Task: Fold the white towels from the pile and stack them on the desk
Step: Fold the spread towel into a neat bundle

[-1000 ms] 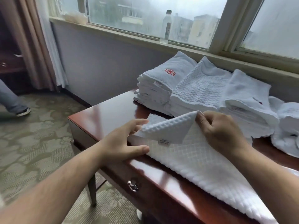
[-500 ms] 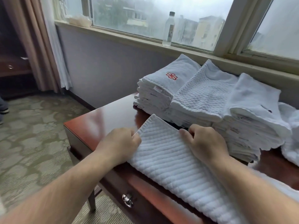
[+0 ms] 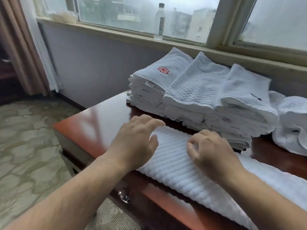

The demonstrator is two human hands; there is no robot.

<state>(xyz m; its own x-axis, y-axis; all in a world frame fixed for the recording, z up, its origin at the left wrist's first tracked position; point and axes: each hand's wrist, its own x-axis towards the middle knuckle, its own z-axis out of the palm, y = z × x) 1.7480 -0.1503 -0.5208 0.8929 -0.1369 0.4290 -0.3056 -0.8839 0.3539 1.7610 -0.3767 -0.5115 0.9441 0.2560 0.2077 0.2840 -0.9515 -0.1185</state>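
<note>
A ribbed white towel (image 3: 176, 165) lies folded lengthwise along the desk's (image 3: 99, 123) front edge, running off to the right. My left hand (image 3: 136, 143) rests flat on its left end with the fingers stretched out. My right hand (image 3: 211, 151) sits on top of the towel a little to the right. Its fingers are loosely curled and hold no fold. Behind the hands, folded white towels (image 3: 196, 93) stand in three stacks side by side. The left stack's top towel carries a red emblem (image 3: 163, 70).
Unfolded white towels (image 3: 292, 123) are heaped at the right end of the desk. A clear bottle (image 3: 159, 22) stands on the window sill behind the stacks. A drawer pull (image 3: 123, 197) shows on the desk front. Patterned carpet and curtains lie to the left.
The lifted towel corner was folded over and laid flat. Both hands let go of the edge; the left hand opened and spread on the towel, and the right drew back from the far edge.
</note>
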